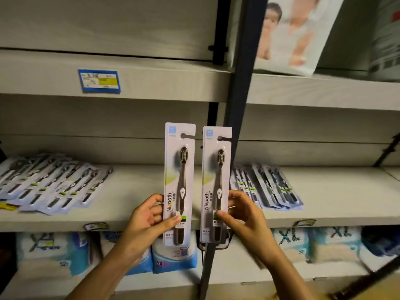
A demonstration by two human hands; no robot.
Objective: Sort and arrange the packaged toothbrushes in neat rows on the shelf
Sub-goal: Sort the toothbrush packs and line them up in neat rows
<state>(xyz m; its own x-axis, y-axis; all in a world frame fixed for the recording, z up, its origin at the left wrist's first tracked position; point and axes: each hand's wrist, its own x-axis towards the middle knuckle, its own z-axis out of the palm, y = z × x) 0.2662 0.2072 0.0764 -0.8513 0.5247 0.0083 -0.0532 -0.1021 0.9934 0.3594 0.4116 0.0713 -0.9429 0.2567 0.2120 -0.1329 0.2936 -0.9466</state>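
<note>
The person stands before the middle shelf (134,191) with one packaged toothbrush in each hand, both cards upright and side by side, close but not touching; the left hand (149,219) is closed on the lower part of the left pack (179,182), thumb across the front and fingers behind; the right hand (242,215) pinches the right pack (216,182) low down in the same fashion, thumb on the face of the card. Both packs show a black brush under a clear blister and the same brand lettering — they appear to be one product, which suits a single row.

On the shelf, stock lies in two groups: a fanned, overlapping spread at nine o'clock (54,185) and a tighter slanted batch at three o'clock (266,187); the board between them is bare. A blue price label (99,81) sits on the shelf edge above at eleven o'clock; bagged goods marked XL (339,241) fill the tier below at five o'clock.

Risks, as judged: each card is gripped only near its bottom, so the tall top may swing or slip on setting down; a pack laid against the loose spread at nine o'clock could nudge the overlapping cards further askew or toward the front lip; placing the pair with the wrong batch would spoil the sort, since the shelf stock is too blurred to confirm a match.
</note>
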